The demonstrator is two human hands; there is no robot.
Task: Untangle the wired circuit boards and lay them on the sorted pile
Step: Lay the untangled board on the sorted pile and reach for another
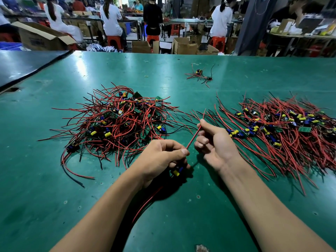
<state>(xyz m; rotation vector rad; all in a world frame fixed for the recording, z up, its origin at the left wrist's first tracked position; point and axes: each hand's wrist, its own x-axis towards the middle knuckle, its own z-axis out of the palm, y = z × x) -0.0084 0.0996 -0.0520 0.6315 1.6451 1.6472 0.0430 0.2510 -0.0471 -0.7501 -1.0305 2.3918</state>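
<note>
Just in front of the tangled pile [120,120], above the green table [54,188]: two bare hands working one wired circuit board [176,172].

Left hand [161,157], nearest the pile's front edge, has its fingers curled round the board. A yellow cylinder and a blue part of the board show beneath the fingers. Its thumb and forefinger pinch the lower end of a red wire [193,136].

Right hand [216,142], a little farther from the pile on its right side, pinches the same wire short of its free tip, with the remaining fingers bent (palm partly turned towards the camera). The wire runs straight between the two hands, slanting up and away from the left one.

A further pair of leads [148,200], red and dark, hangs from under the left hand and trails over the table towards the camera, away from the pile.

Tangled pile: red and black wires looped at random over small green boards with yellow and blue parts.

Sorted pile [283,131], to the right of the tangled pile and apart from it: boards in a rough band, wires combed roughly parallel.

A small stray cluster [199,75] of boards and wires lies beyond the tangled pile and to its right, well apart. A yellowish rubber band [146,76] lies near the pile's far edge.
</note>
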